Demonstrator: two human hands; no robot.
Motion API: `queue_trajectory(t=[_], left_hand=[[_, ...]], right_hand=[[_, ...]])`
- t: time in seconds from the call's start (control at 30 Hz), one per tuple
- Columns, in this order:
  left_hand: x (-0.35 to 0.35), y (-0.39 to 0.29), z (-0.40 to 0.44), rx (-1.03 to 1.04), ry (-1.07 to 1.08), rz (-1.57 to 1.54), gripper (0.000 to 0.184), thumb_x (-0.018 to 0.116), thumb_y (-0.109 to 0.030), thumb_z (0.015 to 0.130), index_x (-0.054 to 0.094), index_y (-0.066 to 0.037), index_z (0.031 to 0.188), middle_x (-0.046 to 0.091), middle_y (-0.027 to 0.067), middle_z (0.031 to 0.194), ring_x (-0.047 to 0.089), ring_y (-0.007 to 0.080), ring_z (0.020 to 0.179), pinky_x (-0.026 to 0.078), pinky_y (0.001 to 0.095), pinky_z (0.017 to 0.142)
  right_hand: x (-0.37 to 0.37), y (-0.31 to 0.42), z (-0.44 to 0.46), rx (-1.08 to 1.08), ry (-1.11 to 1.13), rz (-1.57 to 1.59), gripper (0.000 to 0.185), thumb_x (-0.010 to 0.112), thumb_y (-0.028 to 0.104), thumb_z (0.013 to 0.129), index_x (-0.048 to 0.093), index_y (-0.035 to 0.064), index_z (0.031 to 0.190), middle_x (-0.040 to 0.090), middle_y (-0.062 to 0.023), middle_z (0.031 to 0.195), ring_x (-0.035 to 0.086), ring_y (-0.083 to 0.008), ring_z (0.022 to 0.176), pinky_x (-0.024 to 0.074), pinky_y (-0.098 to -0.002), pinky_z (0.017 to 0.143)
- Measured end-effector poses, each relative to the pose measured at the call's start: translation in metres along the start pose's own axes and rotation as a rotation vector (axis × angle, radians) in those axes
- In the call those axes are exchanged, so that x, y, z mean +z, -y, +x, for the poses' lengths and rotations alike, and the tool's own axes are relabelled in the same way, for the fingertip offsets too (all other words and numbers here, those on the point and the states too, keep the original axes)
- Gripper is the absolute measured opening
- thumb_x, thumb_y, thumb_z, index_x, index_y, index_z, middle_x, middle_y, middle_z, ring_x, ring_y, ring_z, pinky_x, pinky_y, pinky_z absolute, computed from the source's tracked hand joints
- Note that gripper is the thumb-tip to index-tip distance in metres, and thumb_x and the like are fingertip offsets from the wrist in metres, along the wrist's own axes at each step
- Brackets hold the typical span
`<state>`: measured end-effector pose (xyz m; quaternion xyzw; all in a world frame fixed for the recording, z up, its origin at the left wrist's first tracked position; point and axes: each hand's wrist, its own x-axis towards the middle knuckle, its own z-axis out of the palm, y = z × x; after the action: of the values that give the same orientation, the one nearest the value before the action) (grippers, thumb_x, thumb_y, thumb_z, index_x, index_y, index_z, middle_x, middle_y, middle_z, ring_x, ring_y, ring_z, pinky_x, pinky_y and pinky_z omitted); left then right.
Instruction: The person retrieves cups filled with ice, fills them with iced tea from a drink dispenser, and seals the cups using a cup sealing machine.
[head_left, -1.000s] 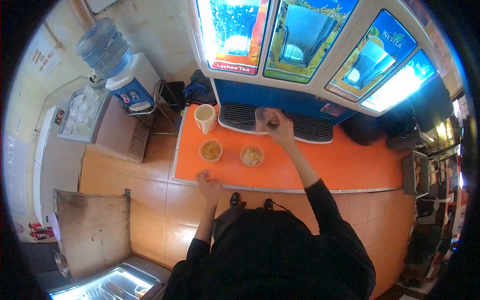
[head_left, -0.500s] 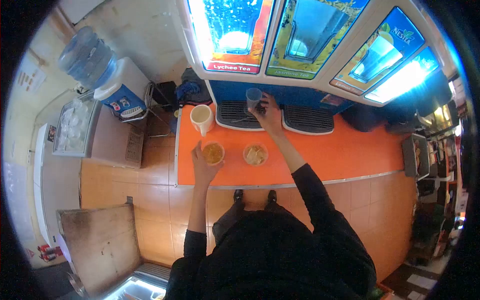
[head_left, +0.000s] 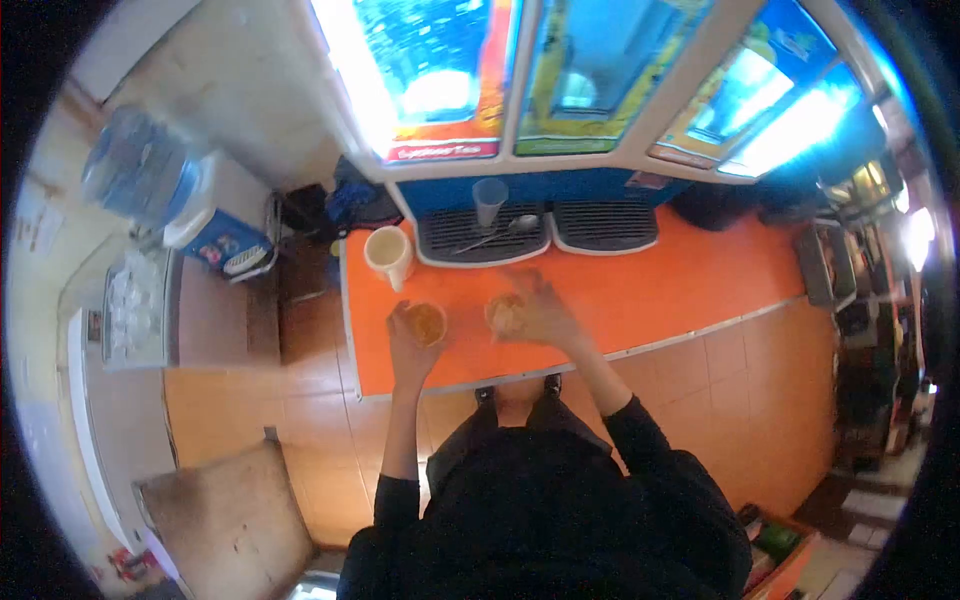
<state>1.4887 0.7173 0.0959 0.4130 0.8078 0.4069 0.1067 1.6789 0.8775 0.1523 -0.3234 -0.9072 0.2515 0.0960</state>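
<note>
I see left hand (head_left: 410,350) grasping the round, clear plastic amber-filled cup (head_left: 428,324) on the orange counter (head_left: 690,275), right hand (head_left: 550,318) blurred at the round, clear plastic pale-filled cup (head_left: 506,315) beside it, can't tell grip.

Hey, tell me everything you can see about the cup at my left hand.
The cup is round and open-topped, apparently clear plastic, with amber contents. It looks upright, over the orange counter, nearer you than the cream mug. Your left hand curls round its left and near sides. Whether its base touches the counter isn't clear.
</note>
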Motion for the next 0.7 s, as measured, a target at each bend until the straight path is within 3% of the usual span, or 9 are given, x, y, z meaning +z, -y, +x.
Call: queue_trajectory(t=[0.1, 0.17, 0.2, 0.23, 0.3, 0.33, 0.47, 0.63, 0.7], left_hand=[[0.002, 0.026, -0.006, 0.045, 0.033, 0.052, 0.08, 0.08, -0.023, 0.061, 0.037, -0.002, 0.125, 0.044, 0.0185, 0.119, 0.043, 0.0356, 0.112, 0.038, 0.0441, 0.096], [-0.001, 0.009, -0.001, 0.184, 0.046, 0.149, 0.071, 0.077, -0.025, 0.065, 0.041, -0.002, 0.121, 0.048, 0.0159, 0.117, 0.047, 0.0303, 0.11, 0.04, 0.0424, 0.097], [0.006, 0.014, -0.003, 0.029, 0.077, -0.365, 0.066, 0.076, -0.024, 0.067, 0.043, -0.002, 0.12, 0.051, 0.014, 0.116, 0.053, 0.0282, 0.103, 0.046, 0.0403, 0.091], [0.011, 0.018, 0.004, -0.08, 0.079, -0.472, 0.071, 0.078, -0.021, 0.064, 0.041, -0.002, 0.122, 0.05, 0.0146, 0.116, 0.053, 0.0292, 0.103, 0.046, 0.0408, 0.091], [0.018, 0.028, 0.014, -0.301, 0.042, -0.695, 0.082, 0.081, -0.015, 0.058, 0.038, -0.001, 0.126, 0.05, 0.0157, 0.118, 0.053, 0.0313, 0.103, 0.046, 0.0419, 0.091], [0.026, 0.046, 0.01, 0.265, -0.042, 0.058, 0.085, 0.082, -0.017, 0.056, 0.037, -0.001, 0.127, 0.049, 0.0166, 0.118, 0.052, 0.0326, 0.105, 0.046, 0.0423, 0.092], [0.029, 0.043, 0.021, 0.044, 0.063, 0.051, 0.091, 0.085, -0.02, 0.048, 0.037, -0.002, 0.124, 0.048, 0.0159, 0.116, 0.051, 0.0335, 0.103, 0.046, 0.0425, 0.088], [0.032, 0.012, 0.022, -0.607, 0.182, -1.259, 0.01, 0.057, -0.015, 0.084, 0.06, -0.005, 0.083, 0.062, 0.01, 0.099, 0.055, 0.0265, 0.097, 0.024, 0.0639, 0.101], [0.039, 0.001, 0.015, -0.469, 0.21, -1.007, 0.019, 0.062, -0.015, 0.076, 0.056, -0.005, 0.091, 0.059, 0.0112, 0.103, 0.054, 0.0281, 0.098, 0.028, 0.0597, 0.099]], right_hand=[[0.046, 0.006, -0.005, -0.132, 0.119, -0.174, 0.045, 0.056, 0.029, 0.084, 0.047, 0.0017, 0.118, 0.058, -0.0208, 0.096, 0.06, -0.0331, 0.084, 0.0476, -0.047, 0.08], [0.068, -0.006, -0.009, -0.083, 0.037, -0.204, 0.048, 0.055, 0.03, 0.083, 0.045, 0.0049, 0.122, 0.05, -0.0211, 0.114, 0.052, -0.0344, 0.101, 0.0436, -0.0488, 0.087], [0.073, -0.011, -0.009, -0.044, -0.006, -0.208, 0.049, 0.054, 0.031, 0.083, 0.044, 0.0065, 0.125, 0.045, -0.0212, 0.123, 0.048, -0.035, 0.109, 0.0415, -0.0498, 0.091], [0.074, -0.014, -0.01, 0.009, -0.04, -0.2, 0.051, 0.053, 0.031, 0.083, 0.043, 0.0081, 0.127, 0.041, -0.0214, 0.132, 0.044, -0.0356, 0.118, 0.0395, -0.0507, 0.095], [0.055, -0.011, -0.015, 0.128, -0.104, -0.22, 0.06, 0.058, 0.037, 0.08, 0.038, 0.0126, 0.132, 0.039, -0.0219, 0.131, 0.049, -0.038, 0.11, 0.0453, -0.0514, 0.087], [0.043, -0.011, -0.017, 0.176, -0.137, -0.226, 0.064, 0.059, 0.039, 0.079, 0.037, 0.0141, 0.134, 0.039, -0.022, 0.131, 0.051, -0.0387, 0.108, 0.0472, -0.0516, 0.085], [0.033, -0.015, -0.048, 0.241, -0.233, -0.14, 0.072, 0.067, 0.042, 0.072, 0.038, 0.0221, 0.134, 0.038, -0.0227, 0.129, 0.055, -0.0384, 0.101, 0.0532, -0.0496, 0.069], [0.036, -0.047, -0.069, 0.43, -0.237, 0.024, 0.072, 0.071, 0.036, 0.069, 0.039, 0.0199, 0.132, 0.04, -0.0214, 0.126, 0.054, -0.0376, 0.099, 0.0534, -0.0481, 0.069], [0.032, -0.056, -0.085, 0.272, -0.35, -0.19, 0.075, 0.073, 0.036, 0.068, 0.039, 0.0162, 0.131, 0.041, -0.0222, 0.126, 0.05, -0.0376, 0.11, 0.0506, -0.0467, 0.08]])
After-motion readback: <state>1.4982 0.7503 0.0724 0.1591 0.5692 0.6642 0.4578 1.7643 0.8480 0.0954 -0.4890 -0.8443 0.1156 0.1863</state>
